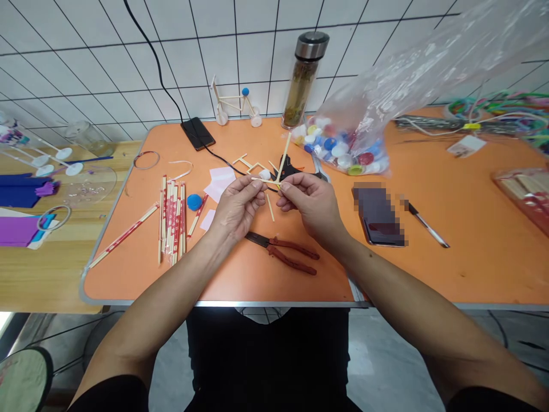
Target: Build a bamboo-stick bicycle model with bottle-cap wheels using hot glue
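My left hand (pixel 235 209) pinches one end of a thin, pale wooden stick piece (pixel 283 157) between thumb and fingers. On the other side, my right hand (pixel 313 206) grips the same piece near the joint, where one stick rises upright. Below the hands, pliers (pixel 287 252) with red handles lie on the orange table (pixel 266 289). Just behind the fingers are a small stick frame (pixel 249 166), a white cap (pixel 265 174) and a black tool (pixel 291 169), partly hidden. A loose short stick (pixel 270 207) lies between the hands.
Wrapped chopsticks (pixel 174 220) and a blue cap (pixel 194 202) lie left. A stick bicycle model (pixel 235 103) and a tea bottle (pixel 304 80) stand at the wall. Right are a bag of bottle caps (pixel 343 151), a phone (pixel 380 220) and a pen (pixel 429 226).
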Available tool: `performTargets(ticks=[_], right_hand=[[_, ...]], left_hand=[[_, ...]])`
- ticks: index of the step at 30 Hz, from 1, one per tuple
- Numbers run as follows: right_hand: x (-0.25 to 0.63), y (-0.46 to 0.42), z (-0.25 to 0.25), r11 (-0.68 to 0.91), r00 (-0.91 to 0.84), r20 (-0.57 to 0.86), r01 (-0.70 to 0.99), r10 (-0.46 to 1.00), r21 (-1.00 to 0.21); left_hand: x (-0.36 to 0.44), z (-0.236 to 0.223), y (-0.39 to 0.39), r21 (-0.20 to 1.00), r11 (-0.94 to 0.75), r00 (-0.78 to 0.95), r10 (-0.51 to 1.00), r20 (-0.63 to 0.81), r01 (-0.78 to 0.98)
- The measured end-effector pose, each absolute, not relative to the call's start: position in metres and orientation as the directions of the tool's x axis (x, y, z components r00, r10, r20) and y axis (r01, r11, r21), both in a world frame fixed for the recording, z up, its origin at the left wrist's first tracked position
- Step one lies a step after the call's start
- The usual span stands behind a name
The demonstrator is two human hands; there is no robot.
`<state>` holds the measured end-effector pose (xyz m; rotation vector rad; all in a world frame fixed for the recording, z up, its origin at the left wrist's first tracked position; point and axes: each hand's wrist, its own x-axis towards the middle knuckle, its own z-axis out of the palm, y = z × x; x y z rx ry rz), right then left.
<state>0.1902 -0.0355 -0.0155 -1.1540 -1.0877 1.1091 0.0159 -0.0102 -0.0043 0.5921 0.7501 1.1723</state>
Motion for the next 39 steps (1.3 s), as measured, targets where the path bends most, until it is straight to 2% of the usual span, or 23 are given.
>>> performTargets(ticks=[3,5,7,10,11,13,16,20,25,30,32,35,37,39], right_hand=[[0.194,-0.036,-0.017,0.082,0.048,0.083,0.021,0.995,-0.996],[0.199,-0.041,-0.017,0.135,-0.036,0.13,0.228,0.991,-0.964],[0.203,-0.054,-0.013,0.222,-0.156,0.163,0.542,0.974,-0.81],[0.207,-0.083,-0.003,0.278,-0.284,0.048,0.866,0.958,-0.415],[0.207,-0.094,0.0,0.288,-0.303,-0.006,0.911,0.953,-0.296],[0.207,-0.111,0.003,0.321,-0.34,-0.1,0.933,0.935,-0.163],[0.206,-0.127,0.002,0.352,-0.367,-0.158,0.929,0.917,-0.117],[0.207,-0.134,-0.006,0.399,-0.405,-0.145,0.914,0.903,-0.072],[0.206,-0.136,-0.016,0.373,-0.382,-0.106,0.923,0.918,-0.096],[0.2,-0.142,-0.025,0.37,-0.37,-0.008,0.929,0.929,-0.029],[0.199,-0.144,-0.024,0.342,-0.343,-0.006,0.938,0.939,-0.049],[0.208,-0.149,-0.016,0.267,-0.287,-0.072,0.94,0.955,-0.211],[0.222,-0.154,-0.01,0.178,-0.263,-0.141,0.881,0.954,-0.439],[0.24,-0.162,-0.006,0.017,-0.244,-0.243,0.738,0.939,-0.674]], left_hand=[[0.013,-0.005,-0.007,0.773,0.263,0.164,0.965,-0.206,-0.577],[0.008,-0.004,-0.002,0.797,0.225,0.121,0.974,-0.19,-0.561],[0.001,-0.002,0.003,0.821,0.178,0.078,0.984,-0.161,-0.542],[-0.011,0.002,0.01,0.844,0.132,0.036,0.991,-0.132,-0.519],[-0.014,0.003,0.012,0.846,0.122,0.026,0.991,-0.128,-0.518],[-0.018,0.005,0.014,0.846,0.108,0.013,0.993,-0.119,-0.523],[-0.021,0.007,0.016,0.851,0.104,0.008,0.993,-0.117,-0.515],[-0.023,0.009,0.019,0.874,0.108,-0.016,0.991,-0.131,-0.473],[-0.036,0.009,0.029,0.917,0.073,-0.096,0.988,-0.12,-0.392],[-0.047,0.006,0.033,0.936,0.066,-0.107,0.988,-0.109,-0.347],[-0.048,0.006,0.031,0.938,0.066,-0.1,0.989,-0.106,-0.341],[-0.047,0.01,0.029,0.928,0.068,-0.097,0.989,-0.111,-0.365],[-0.047,0.013,0.028,0.917,0.079,-0.103,0.986,-0.129,-0.39],[-0.048,0.015,0.028,0.908,0.083,-0.119,0.982,-0.144,-0.412]])
